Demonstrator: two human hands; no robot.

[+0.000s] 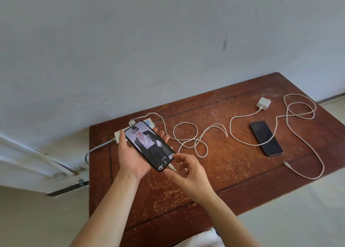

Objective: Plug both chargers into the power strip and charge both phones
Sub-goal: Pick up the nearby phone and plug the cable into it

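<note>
My left hand (130, 157) holds a lit phone (149, 145) above the table's left side, screen up. My right hand (188, 170) pinches the white cable plug (172, 167) at the phone's bottom edge. That cable (188, 134) loops across the table to a charger at the white power strip (121, 132), which the phone mostly hides. A second phone (266, 138), screen dark, lies flat on the right. Behind it a white charger brick (263, 103) lies loose on the table, and its long cable (302, 116) ends in a free plug (286, 164).
The worn brown wooden table (233, 172) stands against a pale wall. The strip's grey cord (93, 149) drops off the left edge toward the floor. Light floor tiles show at the right.
</note>
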